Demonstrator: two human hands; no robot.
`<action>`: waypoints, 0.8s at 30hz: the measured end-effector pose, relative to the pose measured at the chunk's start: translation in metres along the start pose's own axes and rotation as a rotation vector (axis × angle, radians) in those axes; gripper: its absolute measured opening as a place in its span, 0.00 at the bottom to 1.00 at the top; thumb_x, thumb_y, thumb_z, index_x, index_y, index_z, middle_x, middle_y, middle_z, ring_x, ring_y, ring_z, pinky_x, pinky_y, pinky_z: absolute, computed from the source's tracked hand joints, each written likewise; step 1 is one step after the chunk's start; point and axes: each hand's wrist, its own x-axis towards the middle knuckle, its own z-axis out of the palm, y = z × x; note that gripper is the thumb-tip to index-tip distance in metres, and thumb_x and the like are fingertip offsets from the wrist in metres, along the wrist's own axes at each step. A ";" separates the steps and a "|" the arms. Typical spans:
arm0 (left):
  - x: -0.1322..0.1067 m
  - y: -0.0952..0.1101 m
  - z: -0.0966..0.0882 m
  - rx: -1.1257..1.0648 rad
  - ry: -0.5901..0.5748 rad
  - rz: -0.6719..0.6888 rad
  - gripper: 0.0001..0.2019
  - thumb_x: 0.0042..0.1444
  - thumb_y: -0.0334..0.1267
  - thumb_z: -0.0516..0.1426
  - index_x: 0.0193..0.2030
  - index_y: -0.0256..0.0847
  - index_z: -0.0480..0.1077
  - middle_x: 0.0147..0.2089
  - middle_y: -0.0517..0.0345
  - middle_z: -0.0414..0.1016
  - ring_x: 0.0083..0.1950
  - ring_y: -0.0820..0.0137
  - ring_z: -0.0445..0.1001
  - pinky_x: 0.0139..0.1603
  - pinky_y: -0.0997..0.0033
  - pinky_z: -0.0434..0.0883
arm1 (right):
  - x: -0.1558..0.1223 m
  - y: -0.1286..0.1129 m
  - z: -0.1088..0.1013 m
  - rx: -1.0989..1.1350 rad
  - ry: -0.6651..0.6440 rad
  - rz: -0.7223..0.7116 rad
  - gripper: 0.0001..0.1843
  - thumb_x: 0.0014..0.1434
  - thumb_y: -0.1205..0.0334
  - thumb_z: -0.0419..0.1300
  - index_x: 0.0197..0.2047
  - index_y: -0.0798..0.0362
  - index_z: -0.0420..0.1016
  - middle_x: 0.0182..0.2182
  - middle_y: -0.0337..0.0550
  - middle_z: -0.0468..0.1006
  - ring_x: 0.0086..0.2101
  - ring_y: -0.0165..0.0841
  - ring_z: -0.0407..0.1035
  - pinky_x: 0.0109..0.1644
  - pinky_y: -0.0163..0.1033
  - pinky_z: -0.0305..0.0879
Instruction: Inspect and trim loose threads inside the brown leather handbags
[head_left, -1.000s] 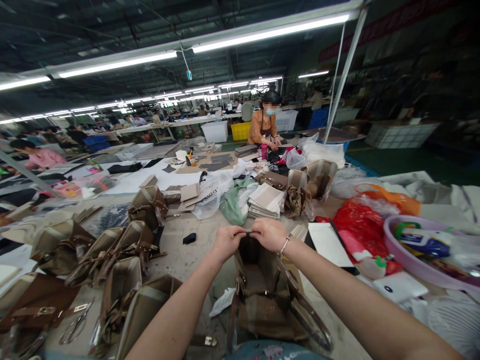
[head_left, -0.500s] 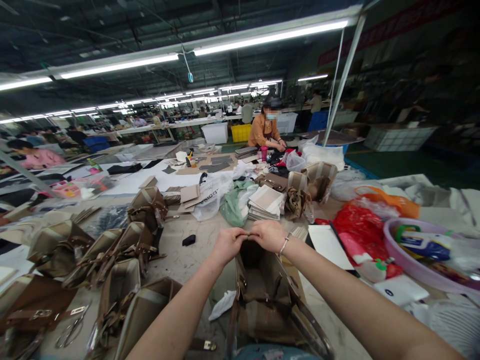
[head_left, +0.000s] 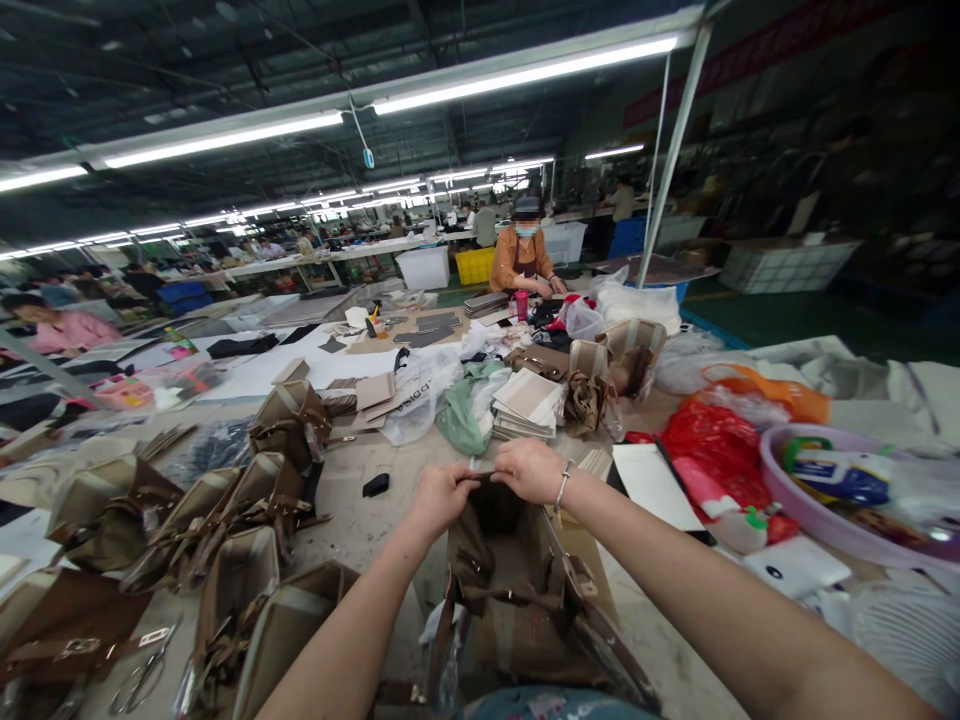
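A brown handbag [head_left: 517, 560] stands in front of me with its mouth open toward me. My left hand [head_left: 442, 495] pinches the far top edge of this bag near its left corner. Close beside it, my right hand [head_left: 531, 470], with a bracelet on the wrist, grips the same edge between thumb and fingers. The bag's straps hang down at its near sides, and its inside is dark toward the far wall. A crumpled white scrap [head_left: 433, 622] lies against the bag's left side.
Several more brown bags [head_left: 244, 500] stand to the left, with scissors [head_left: 142, 680] among them. Ahead lie stacked panels [head_left: 529, 400] and a green plastic bag [head_left: 465, 410]. At right sit a red plastic bag [head_left: 720, 460] and a purple basin [head_left: 780, 500]. A co-worker [head_left: 517, 260] sits across the table.
My left hand has slid left along the bag's edge, so the hands are farther apart. The bag has shifted slightly left in view, and the whole view has turned a little.
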 end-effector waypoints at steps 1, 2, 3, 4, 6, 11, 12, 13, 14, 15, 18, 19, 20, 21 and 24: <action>0.000 0.000 -0.001 -0.016 -0.009 0.000 0.07 0.49 0.33 0.56 0.32 0.42 0.77 0.29 0.60 0.79 0.30 0.70 0.74 0.32 0.74 0.66 | 0.000 0.000 0.000 -0.002 0.006 -0.008 0.15 0.60 0.56 0.52 0.29 0.54 0.75 0.28 0.44 0.73 0.32 0.31 0.66 0.33 0.34 0.56; 0.000 -0.001 -0.002 -0.031 -0.022 -0.002 0.07 0.50 0.33 0.56 0.32 0.42 0.77 0.29 0.60 0.79 0.31 0.71 0.74 0.32 0.74 0.66 | 0.001 0.000 0.001 -0.006 0.011 -0.015 0.15 0.60 0.56 0.52 0.29 0.55 0.75 0.28 0.44 0.73 0.32 0.31 0.66 0.33 0.34 0.56; 0.000 -0.001 -0.003 -0.040 -0.033 -0.009 0.07 0.49 0.33 0.56 0.33 0.42 0.77 0.29 0.60 0.79 0.31 0.71 0.74 0.32 0.74 0.66 | 0.002 -0.001 0.001 -0.011 0.014 -0.020 0.15 0.60 0.57 0.52 0.29 0.55 0.75 0.28 0.44 0.73 0.32 0.32 0.67 0.33 0.34 0.56; 0.000 -0.001 -0.005 -0.042 -0.041 -0.019 0.09 0.49 0.34 0.57 0.36 0.42 0.76 0.29 0.61 0.78 0.30 0.70 0.74 0.32 0.74 0.66 | 0.003 -0.001 0.002 -0.016 0.016 -0.021 0.15 0.60 0.57 0.52 0.29 0.55 0.75 0.28 0.44 0.73 0.32 0.32 0.67 0.33 0.34 0.56; 0.002 0.000 -0.008 -0.022 -0.050 -0.025 0.16 0.46 0.35 0.60 0.44 0.43 0.74 0.30 0.61 0.79 0.30 0.69 0.74 0.32 0.73 0.67 | 0.005 -0.001 0.001 -0.023 0.012 -0.016 0.15 0.60 0.56 0.53 0.30 0.55 0.76 0.29 0.44 0.74 0.32 0.32 0.67 0.33 0.34 0.56; 0.008 0.006 -0.006 -0.002 -0.049 0.031 0.10 0.51 0.35 0.55 0.38 0.46 0.77 0.37 0.60 0.79 0.38 0.68 0.75 0.41 0.72 0.69 | 0.001 0.006 -0.002 0.072 -0.010 0.049 0.19 0.56 0.45 0.55 0.35 0.52 0.77 0.30 0.43 0.76 0.32 0.32 0.69 0.32 0.33 0.56; 0.009 0.006 -0.005 0.000 -0.048 0.041 0.10 0.51 0.34 0.55 0.36 0.46 0.77 0.37 0.60 0.79 0.38 0.69 0.75 0.41 0.72 0.69 | -0.001 0.008 -0.003 0.123 -0.009 0.066 0.23 0.52 0.41 0.57 0.40 0.50 0.77 0.30 0.42 0.76 0.32 0.32 0.69 0.32 0.33 0.57; 0.010 0.006 -0.003 0.006 -0.045 0.050 0.10 0.51 0.34 0.55 0.36 0.46 0.77 0.36 0.60 0.80 0.37 0.69 0.76 0.40 0.72 0.69 | -0.004 0.010 -0.004 0.172 -0.009 0.083 0.29 0.48 0.37 0.59 0.45 0.49 0.74 0.31 0.40 0.77 0.32 0.32 0.69 0.32 0.32 0.57; 0.011 0.006 -0.001 0.017 -0.038 0.059 0.10 0.51 0.34 0.55 0.37 0.45 0.77 0.36 0.60 0.80 0.37 0.69 0.76 0.40 0.72 0.69 | -0.006 0.011 -0.004 0.207 -0.012 0.102 0.35 0.43 0.34 0.60 0.48 0.49 0.72 0.30 0.39 0.77 0.31 0.32 0.69 0.32 0.32 0.57; 0.011 0.005 0.001 0.031 -0.028 0.066 0.10 0.51 0.34 0.55 0.36 0.45 0.77 0.36 0.59 0.80 0.37 0.68 0.76 0.40 0.72 0.69 | -0.009 0.012 -0.005 0.218 -0.021 0.123 0.37 0.42 0.32 0.59 0.49 0.48 0.72 0.29 0.39 0.77 0.31 0.32 0.70 0.31 0.32 0.57; 0.011 0.004 0.004 0.060 -0.012 0.072 0.09 0.52 0.35 0.55 0.36 0.44 0.77 0.36 0.58 0.79 0.37 0.68 0.76 0.41 0.71 0.69 | -0.012 0.009 -0.005 0.111 -0.061 0.158 0.26 0.52 0.36 0.53 0.37 0.49 0.77 0.27 0.41 0.77 0.30 0.33 0.70 0.30 0.33 0.55; 0.011 0.004 0.004 0.066 -0.008 0.072 0.09 0.53 0.35 0.55 0.36 0.44 0.77 0.36 0.58 0.79 0.37 0.68 0.76 0.40 0.71 0.69 | -0.012 0.007 -0.005 0.060 -0.069 0.158 0.23 0.56 0.40 0.51 0.33 0.50 0.78 0.27 0.42 0.78 0.30 0.34 0.70 0.30 0.34 0.55; 0.010 0.004 0.004 0.070 -0.002 0.072 0.09 0.53 0.35 0.55 0.36 0.43 0.77 0.36 0.57 0.79 0.37 0.68 0.75 0.40 0.71 0.69 | -0.012 0.004 -0.005 0.018 -0.073 0.152 0.22 0.59 0.45 0.50 0.32 0.50 0.78 0.28 0.43 0.78 0.31 0.34 0.70 0.30 0.34 0.55; 0.010 0.005 0.004 0.072 0.002 0.075 0.09 0.53 0.34 0.55 0.36 0.43 0.76 0.36 0.57 0.79 0.37 0.68 0.75 0.40 0.71 0.69 | -0.011 0.002 -0.005 -0.014 -0.075 0.142 0.21 0.60 0.48 0.49 0.32 0.50 0.78 0.29 0.44 0.78 0.32 0.34 0.70 0.31 0.34 0.56; 0.008 0.005 0.002 0.045 -0.004 0.110 0.09 0.52 0.33 0.54 0.35 0.43 0.76 0.35 0.58 0.79 0.37 0.69 0.75 0.40 0.73 0.69 | -0.008 -0.002 -0.005 -0.064 -0.091 0.104 0.18 0.60 0.53 0.49 0.33 0.51 0.78 0.31 0.46 0.78 0.33 0.35 0.70 0.34 0.35 0.57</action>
